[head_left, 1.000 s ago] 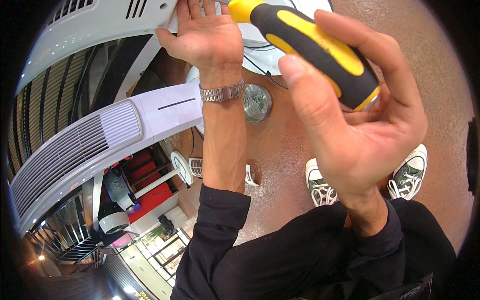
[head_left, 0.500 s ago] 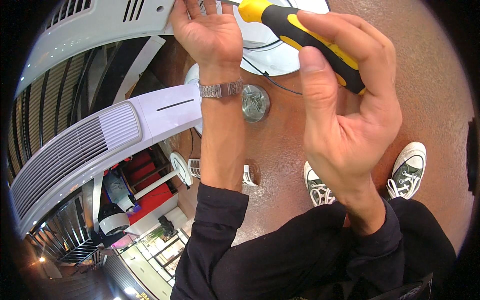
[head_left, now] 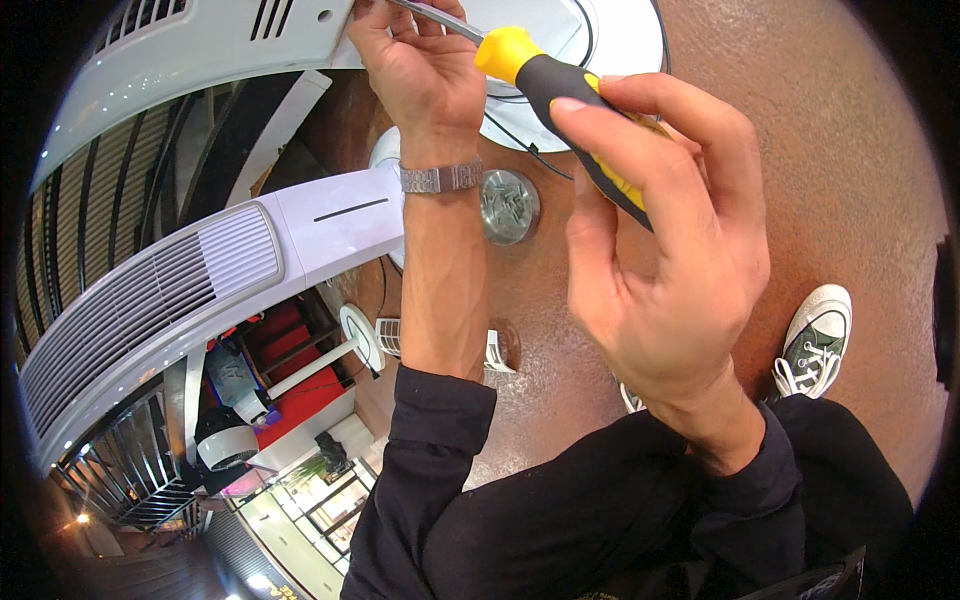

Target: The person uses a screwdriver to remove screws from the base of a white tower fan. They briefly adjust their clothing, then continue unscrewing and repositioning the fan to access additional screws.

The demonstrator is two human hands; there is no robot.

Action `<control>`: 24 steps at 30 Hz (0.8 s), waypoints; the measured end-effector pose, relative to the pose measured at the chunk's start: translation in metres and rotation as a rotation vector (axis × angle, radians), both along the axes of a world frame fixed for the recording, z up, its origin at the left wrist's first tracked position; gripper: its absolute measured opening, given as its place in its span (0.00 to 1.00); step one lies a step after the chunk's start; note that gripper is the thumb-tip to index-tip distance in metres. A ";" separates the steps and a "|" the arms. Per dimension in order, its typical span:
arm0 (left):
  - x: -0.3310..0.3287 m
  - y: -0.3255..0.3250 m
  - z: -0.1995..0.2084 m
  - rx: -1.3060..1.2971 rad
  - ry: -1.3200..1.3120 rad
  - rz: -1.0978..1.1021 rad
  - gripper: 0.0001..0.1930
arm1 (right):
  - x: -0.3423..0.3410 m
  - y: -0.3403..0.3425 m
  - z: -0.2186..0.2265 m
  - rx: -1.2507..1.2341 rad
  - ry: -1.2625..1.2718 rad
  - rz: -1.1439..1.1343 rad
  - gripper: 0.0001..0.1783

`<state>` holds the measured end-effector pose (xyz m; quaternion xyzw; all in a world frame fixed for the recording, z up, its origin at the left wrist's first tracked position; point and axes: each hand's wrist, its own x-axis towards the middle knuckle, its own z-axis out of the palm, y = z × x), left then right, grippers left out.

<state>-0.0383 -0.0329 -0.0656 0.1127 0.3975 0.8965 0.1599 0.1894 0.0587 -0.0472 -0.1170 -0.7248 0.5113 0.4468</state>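
Observation:
A screwdriver with a black and yellow handle [head_left: 555, 90] slants toward the top edge, its metal shaft crossing in front of my left fingers. My right hand [head_left: 675, 240] has its fingertips closed around the handle. With a steel watch on its wrist, my left hand [head_left: 425, 85] is palm up against the end of a white appliance body [head_left: 220, 50] that has slots and a round hole. Its fingers are curled in at the top edge; what they pinch there, and the screwdriver's tip, are hidden or out of the picture.
Beside my left forearm a round clear dish [head_left: 509, 207] holds several screws. A second white appliance with a vent grille [head_left: 140, 300] lies to the left. A white round base [head_left: 630, 40] with a black cable is beyond my hands. My shoe [head_left: 815, 340] is on the brown floor.
My right hand has shifted left and its fingers have turned around the handle. The screwdriver's handle end has swung down and left, and more shaft shows. My left fingers have curled in.

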 end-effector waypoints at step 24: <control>-0.015 0.036 -0.009 -0.101 -0.031 0.453 0.18 | 0.027 0.033 -0.013 -0.009 0.054 0.036 0.21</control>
